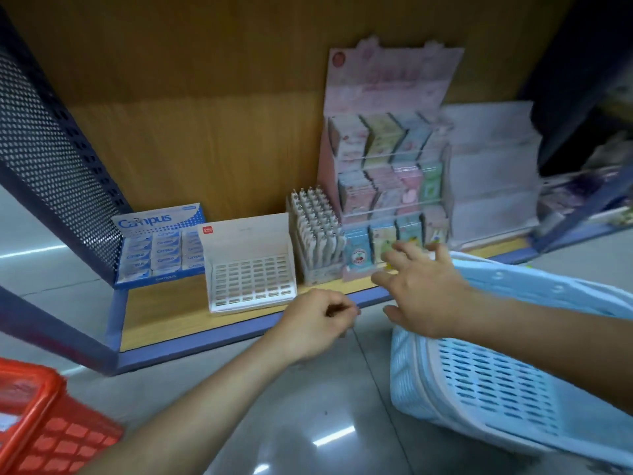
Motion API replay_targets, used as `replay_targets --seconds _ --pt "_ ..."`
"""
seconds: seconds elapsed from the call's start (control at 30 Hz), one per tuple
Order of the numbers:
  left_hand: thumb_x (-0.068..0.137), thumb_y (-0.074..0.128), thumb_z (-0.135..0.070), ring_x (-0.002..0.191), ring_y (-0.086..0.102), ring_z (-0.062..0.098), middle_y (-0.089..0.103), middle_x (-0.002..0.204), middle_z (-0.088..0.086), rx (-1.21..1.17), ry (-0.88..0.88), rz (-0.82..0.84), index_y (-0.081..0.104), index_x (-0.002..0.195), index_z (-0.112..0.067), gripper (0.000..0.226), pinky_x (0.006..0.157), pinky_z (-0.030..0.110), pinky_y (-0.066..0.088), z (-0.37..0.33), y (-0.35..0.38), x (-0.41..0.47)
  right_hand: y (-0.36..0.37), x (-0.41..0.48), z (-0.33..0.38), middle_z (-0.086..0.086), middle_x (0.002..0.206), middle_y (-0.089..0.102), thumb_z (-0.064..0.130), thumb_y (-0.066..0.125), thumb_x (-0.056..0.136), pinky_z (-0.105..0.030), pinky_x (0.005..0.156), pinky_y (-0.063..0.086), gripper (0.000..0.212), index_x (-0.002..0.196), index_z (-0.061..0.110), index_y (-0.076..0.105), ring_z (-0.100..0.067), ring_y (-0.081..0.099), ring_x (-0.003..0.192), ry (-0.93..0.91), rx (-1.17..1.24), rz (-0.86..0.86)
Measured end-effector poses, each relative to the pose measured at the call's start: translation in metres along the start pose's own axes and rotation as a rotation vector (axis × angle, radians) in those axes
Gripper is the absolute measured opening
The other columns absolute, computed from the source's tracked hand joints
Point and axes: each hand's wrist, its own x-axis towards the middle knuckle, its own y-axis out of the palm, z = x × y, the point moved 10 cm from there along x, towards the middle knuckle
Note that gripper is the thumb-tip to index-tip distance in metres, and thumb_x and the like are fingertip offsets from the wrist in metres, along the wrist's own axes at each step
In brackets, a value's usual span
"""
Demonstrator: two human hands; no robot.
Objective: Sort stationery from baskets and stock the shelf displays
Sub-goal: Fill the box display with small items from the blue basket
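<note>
My left hand [317, 322] hovers in front of the shelf edge [239, 332] with its fingers curled shut; a small dark thing may be pinched in it, but blur hides it. My right hand [423, 286] is spread open above the light blue basket [479, 382], close to the bottom row of the pastel tiered display [387, 186] of small packets. On the wooden shelf stand a white eraser display box [250, 269], a block of upright pens [317, 234] and a blue Campus box [159, 245].
A red basket [41, 430] sits on the grey floor at the lower left. A perforated dark blue side panel [44, 166] closes the shelf on the left. A white tiered stand [493, 169] sits right of the pastel display.
</note>
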Motion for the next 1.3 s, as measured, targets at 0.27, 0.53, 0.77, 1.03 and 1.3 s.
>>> replay_targets --seconds 0.27,0.53,0.77,1.03,1.3 --pt "0.092 0.058 -0.02 0.09 0.06 0.004 0.068 0.102 -0.013 0.316 0.092 0.118 0.071 0.109 -0.027 0.023 0.086 0.02 0.047 -0.057 0.039 -0.002 0.035 -0.016 -0.038 -0.005 0.119 0.054 0.016 0.057 0.079 -0.034 0.112 0.023 0.035 0.113 0.025 0.061 -0.024 0.04 0.124 -0.001 0.165 0.086" --pt "0.09 0.057 -0.012 0.093 0.061 0.008 0.069 0.104 -0.012 0.433 -0.026 0.033 0.072 0.104 -0.027 0.025 0.083 0.02 0.048 -0.057 0.001 -0.026 0.047 -0.018 -0.074 -0.004 0.121 0.057 0.008 0.052 0.085 -0.029 0.098 0.039 0.031 0.11 0.021 0.064 -0.023 0.049 0.119 -0.045 0.013 0.217" --pt "0.093 0.05 -0.021 0.109 0.055 0.015 0.063 0.119 -0.007 0.82 0.035 -0.195 0.066 0.114 -0.028 0.027 0.088 0.029 0.047 -0.08 -0.028 -0.034 0.046 -0.011 -0.061 -0.016 0.151 0.033 0.02 0.054 0.093 -0.07 0.106 0.019 0.051 0.142 0.022 0.041 -0.039 0.021 0.142 0.084 -0.255 0.294" --pt "0.07 0.063 -0.036 0.089 0.053 0.035 0.054 0.094 0.01 1.096 -0.45 -0.92 0.06 0.093 -0.013 0.033 0.066 0.042 0.047 0.004 -0.187 -0.192 -0.075 0.016 0.126 -0.007 0.133 0.052 0.021 0.051 0.091 -0.035 0.088 0.047 0.05 0.14 0.024 0.041 -0.03 0.053 0.118 -0.428 0.371 -0.183" --pt "0.098 0.044 -0.031 0.117 0.055 0.038 0.058 0.126 0.021 0.928 -0.805 -0.643 0.051 0.116 -0.014 0.026 0.086 0.044 0.045 0.098 -0.158 -0.286 -0.14 -0.012 0.286 0.002 0.102 0.064 0.021 0.058 0.094 -0.008 0.068 0.041 0.05 0.142 0.021 0.044 0.0 0.058 0.087 -0.799 0.888 -0.078"
